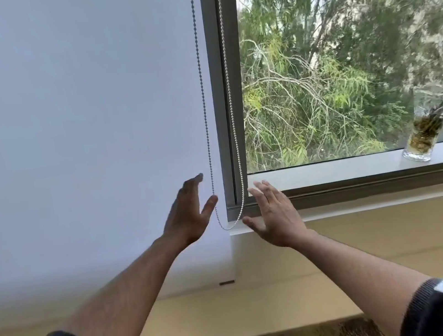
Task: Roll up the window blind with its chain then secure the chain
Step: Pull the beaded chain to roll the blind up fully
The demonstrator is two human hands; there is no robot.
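The white blind hangs fully down over the left pane, its bottom edge below the sill. Its bead chain hangs as a long loop along the blind's right edge and the grey window frame, the loop's lowest curve sagging between the two raised hands. The left hand is open with its fingers spread; its thumb tip sits just beside the chain's left strand, and whether it touches cannot be told. The right hand is open too, fingers apart, with the right strand passing just left of its index fingertip. Neither hand grips the chain. A glass vase with stems stands on the sill, well apart to the right.
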